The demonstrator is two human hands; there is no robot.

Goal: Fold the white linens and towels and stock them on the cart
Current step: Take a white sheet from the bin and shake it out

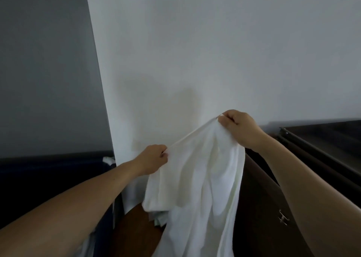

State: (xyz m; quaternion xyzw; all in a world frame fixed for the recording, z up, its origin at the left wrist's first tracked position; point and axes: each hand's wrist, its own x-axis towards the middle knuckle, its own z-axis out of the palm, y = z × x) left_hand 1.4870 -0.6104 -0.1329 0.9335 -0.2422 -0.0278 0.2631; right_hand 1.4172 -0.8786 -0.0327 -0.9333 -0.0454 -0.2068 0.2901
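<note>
A white towel (199, 178) hangs in front of me, held up by its top edge against a white wall. My left hand (154, 159) pinches the lower left end of that edge. My right hand (237, 126) grips the higher right end, so the edge runs slanted between them. The cloth drops in loose folds down past the bottom of the view. The cart is not in view.
A dark wooden cabinet (259, 208) with a metal handle (283, 218) stands to the right, its top (322, 139) level with my right hand. A dark blue piece of furniture (48, 178) lies at left with white cloth (109, 160) on its edge. Brown floor (136, 227) shows below.
</note>
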